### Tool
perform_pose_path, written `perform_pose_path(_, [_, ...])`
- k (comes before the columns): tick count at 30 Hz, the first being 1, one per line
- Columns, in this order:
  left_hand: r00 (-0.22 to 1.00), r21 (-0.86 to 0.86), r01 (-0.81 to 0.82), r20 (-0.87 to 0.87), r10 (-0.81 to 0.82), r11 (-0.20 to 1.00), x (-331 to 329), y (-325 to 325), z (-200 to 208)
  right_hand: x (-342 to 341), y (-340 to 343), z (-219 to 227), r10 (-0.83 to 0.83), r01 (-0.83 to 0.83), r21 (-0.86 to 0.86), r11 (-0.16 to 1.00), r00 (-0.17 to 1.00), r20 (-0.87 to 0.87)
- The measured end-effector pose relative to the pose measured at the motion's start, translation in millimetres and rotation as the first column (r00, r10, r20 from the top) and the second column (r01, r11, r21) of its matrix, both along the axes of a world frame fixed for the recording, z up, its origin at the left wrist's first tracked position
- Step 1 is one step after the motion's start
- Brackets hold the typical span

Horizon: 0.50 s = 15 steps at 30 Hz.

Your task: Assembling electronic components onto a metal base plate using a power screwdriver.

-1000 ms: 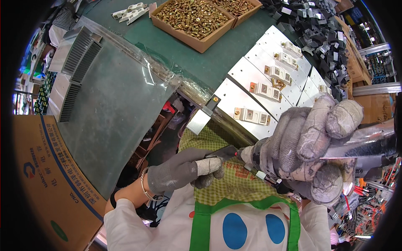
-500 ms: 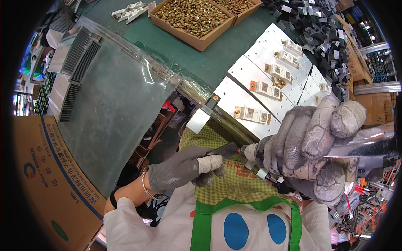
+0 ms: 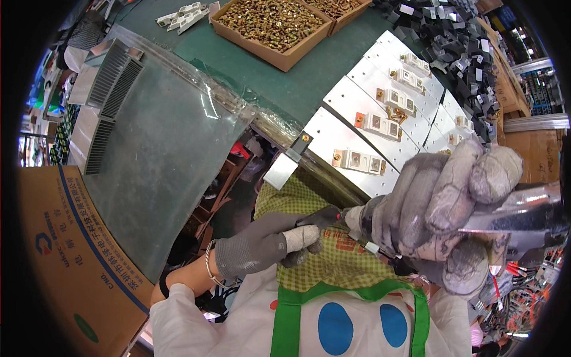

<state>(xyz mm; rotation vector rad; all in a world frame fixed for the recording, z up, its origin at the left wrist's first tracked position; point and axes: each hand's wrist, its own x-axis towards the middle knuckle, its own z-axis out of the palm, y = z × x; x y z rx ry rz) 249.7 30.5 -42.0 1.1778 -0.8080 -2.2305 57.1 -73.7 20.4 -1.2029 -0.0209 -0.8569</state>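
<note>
Both my hands wear grey gloves with whitish taped fingertips. My left hand [image 3: 267, 243] is closed, pinching a small black bent piece [image 3: 326, 218] between thumb and fingers above my lap. My right hand [image 3: 431, 217] is curled shut beside it, its nearest fingertip close to the piece's right end, where a small red spot shows. From the right hand's far side juts a shiny elongated tool [image 3: 514, 217], blurred and partly hidden by the fingers. Under the hands lies a yellow-green checked apron [image 3: 351, 262] with green trim.
Silver plates [image 3: 333, 137] carrying white blocks with brass screws lie ahead right. Beyond are a cardboard tray [image 3: 288, 61] of brass screws and a heap of black brackets [image 3: 461, 53]. A silver-and-black bracket [image 3: 284, 169] sits at the table edge. Left are finned heatsinks [image 3: 110, 113] and a carton [image 3: 71, 256].
My left hand has shifted slightly right and downward with the black piece, closer to the right hand. The right hand has barely moved and keeps its curled grip.
</note>
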Motion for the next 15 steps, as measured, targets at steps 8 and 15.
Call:
perform_pose_path(8, [0.998,0.007,0.035,0.045,-0.035,0.999,-2,-3,2,24,0,-3,0.007,-0.007,-0.018,1.0,1.0,-0.006])
perform_pose_path(15, [1.0,-0.024,0.024,0.001,-0.024,0.999,-1,-4,1,5,0,0,0.01,-0.011,-0.036,0.999,1.0,-0.015])
